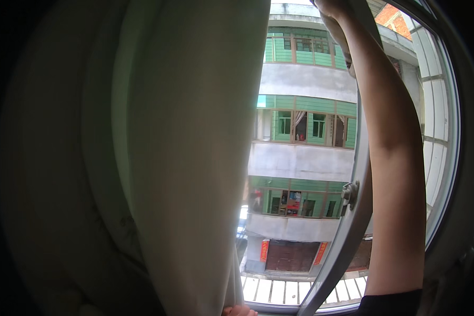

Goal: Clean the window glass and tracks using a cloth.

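My right arm stretches up along the sliding window's metal frame [364, 166]. At the top edge of the picture my right hand [331, 8] is partly cut off, close to the upper part of the frame and glass. Whether its fingers hold anything cannot be made out. A pale, thick curtain [193, 138] hangs across the left and middle of the view. My left hand [240, 311] shows only its curled fingers at the bottom edge, closed on the curtain's edge where the folds gather. A metal window latch [349, 194] sits on the frame's upright, left of my forearm.
Beyond the glass stands a building with green-tiled balconies [316, 106]. Outside, a barred ledge [276, 290] lies below the window, and white bars [436, 106] rise at the right. The lower window track [272, 308] runs along the bottom. The left side is dark.
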{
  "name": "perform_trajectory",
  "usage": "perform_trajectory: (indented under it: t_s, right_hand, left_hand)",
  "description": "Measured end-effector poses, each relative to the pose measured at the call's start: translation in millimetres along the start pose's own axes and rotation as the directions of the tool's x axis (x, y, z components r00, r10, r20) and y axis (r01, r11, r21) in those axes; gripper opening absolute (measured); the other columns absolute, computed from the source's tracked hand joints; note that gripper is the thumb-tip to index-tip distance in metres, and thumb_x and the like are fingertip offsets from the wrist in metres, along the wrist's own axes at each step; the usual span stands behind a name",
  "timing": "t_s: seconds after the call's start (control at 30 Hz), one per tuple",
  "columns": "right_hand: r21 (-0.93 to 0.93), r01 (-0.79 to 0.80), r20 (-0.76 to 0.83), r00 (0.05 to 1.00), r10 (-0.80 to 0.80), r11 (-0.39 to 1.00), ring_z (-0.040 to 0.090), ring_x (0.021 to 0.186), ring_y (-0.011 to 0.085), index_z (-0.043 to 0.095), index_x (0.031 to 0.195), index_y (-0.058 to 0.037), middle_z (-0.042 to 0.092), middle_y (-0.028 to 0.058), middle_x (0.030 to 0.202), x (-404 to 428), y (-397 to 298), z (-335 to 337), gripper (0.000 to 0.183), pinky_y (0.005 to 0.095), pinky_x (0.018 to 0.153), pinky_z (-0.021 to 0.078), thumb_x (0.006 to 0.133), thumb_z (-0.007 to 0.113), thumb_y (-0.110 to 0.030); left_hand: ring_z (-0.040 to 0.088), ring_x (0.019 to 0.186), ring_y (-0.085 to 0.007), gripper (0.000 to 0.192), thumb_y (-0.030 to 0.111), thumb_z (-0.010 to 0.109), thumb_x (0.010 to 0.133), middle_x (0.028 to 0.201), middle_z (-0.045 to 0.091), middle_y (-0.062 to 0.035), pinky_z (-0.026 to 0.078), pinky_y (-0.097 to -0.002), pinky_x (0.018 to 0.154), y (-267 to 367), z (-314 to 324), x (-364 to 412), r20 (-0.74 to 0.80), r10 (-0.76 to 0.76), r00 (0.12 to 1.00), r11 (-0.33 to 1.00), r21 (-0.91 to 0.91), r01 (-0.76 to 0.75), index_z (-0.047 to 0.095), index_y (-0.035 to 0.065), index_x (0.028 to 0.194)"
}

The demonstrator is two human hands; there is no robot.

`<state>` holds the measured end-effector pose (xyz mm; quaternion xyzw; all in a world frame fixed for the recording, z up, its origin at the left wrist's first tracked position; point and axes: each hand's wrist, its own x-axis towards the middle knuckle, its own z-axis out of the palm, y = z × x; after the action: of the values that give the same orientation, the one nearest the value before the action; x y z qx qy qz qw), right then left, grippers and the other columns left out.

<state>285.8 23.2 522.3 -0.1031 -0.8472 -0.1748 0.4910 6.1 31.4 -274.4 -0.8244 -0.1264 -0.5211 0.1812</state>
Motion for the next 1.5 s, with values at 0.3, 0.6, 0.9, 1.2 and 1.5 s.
perform_trajectory:
  t_s: [0.3, 0.6, 0.9, 1.2, 1.5]
  right_hand:
    - [-0.11, 0.142, -0.08, 0.985, -0.151, 0.984, 0.056, 0.08, 0.0152, 0.062, 0.114, -0.0155, 0.06, 0.0053, 0.086, -17.0, 72.7, 98.4, 0.026, 0.0312, 0.072, 0.0468, 0.091, 0.055, -0.026]
    - [-0.197, 0.316, -0.175, 0.92, -0.35, 0.928, 0.056, 0.086, 0.0166, 0.061, 0.117, -0.0157, 0.06, 0.007, 0.092, 26.4, 75.8, 257.4, 0.028, 0.0319, 0.078, 0.0456, 0.091, 0.055, -0.025]
    - [-0.469, 0.282, -0.241, 0.871, -0.428, 0.837, 0.055, 0.093, 0.018, 0.061, 0.119, -0.016, 0.061, 0.0086, 0.098, 21.1, 53.7, 338.0, 0.03, 0.0326, 0.084, 0.0444, 0.091, 0.055, -0.025]
    - [-0.781, 0.027, -0.276, 0.881, -0.383, 0.624, 0.055, 0.1, 0.0193, 0.06, 0.122, -0.0162, 0.061, 0.0103, 0.103, -56.5, 51.2, 338.2, 0.033, 0.0333, 0.089, 0.0432, 0.09, 0.054, -0.025]
    - [-0.938, -0.082, -0.193, 0.931, -0.31, 0.337, 0.055, 0.107, 0.0207, 0.059, 0.124, -0.0165, 0.061, 0.0119, 0.109, -130.3, 47.1, 384.6, 0.035, 0.034, 0.095, 0.042, 0.09, 0.054, -0.024]
  left_hand:
    - [0.049, 0.062, -0.0219, 0.015, 0.023, 0.063, 0.061, 0.061, 0.045, -0.0026, 0.037, -0.0383, 0.057, -6.9, -8.7, 14.2, 0.07, -0.083, 0.994, 0.994, 0.079, 0.078, 0.05, 0.0166, 0.057]
    - [0.048, 0.06, -0.0203, 0.013, 0.02, 0.061, 0.066, 0.062, 0.046, -0.0023, 0.035, -0.0356, 0.054, 4.6, -20.7, 1.7, 0.008, -0.222, 0.975, 0.966, 0.139, 0.219, 0.051, 0.0167, 0.059]
    - [0.049, 0.06, -0.0189, 0.01, 0.018, 0.062, 0.071, 0.065, 0.05, -0.0027, 0.037, -0.0349, 0.054, 8.6, -43.6, 2.9, 0.087, -0.255, 0.963, 0.962, 0.119, 0.244, 0.056, 0.0141, 0.065]
    - [0.043, 0.056, -0.01, 0.024, 0.028, 0.072, 0.07, 0.06, 0.041, 0.0066, 0.029, -0.0291, 0.06, -0.2, -50.8, 24.9, 0.237, -0.138, 0.962, 0.973, 0.214, 0.087, 0.051, 0.0236, 0.059]
    - [0.046, 0.063, -0.0126, 0.021, 0.027, 0.074, 0.067, 0.064, 0.043, 0.0065, 0.03, -0.0324, 0.067, -0.5, -43.4, 15.1, 0.318, -0.177, 0.931, 0.974, 0.19, 0.121, 0.054, 0.0244, 0.062]
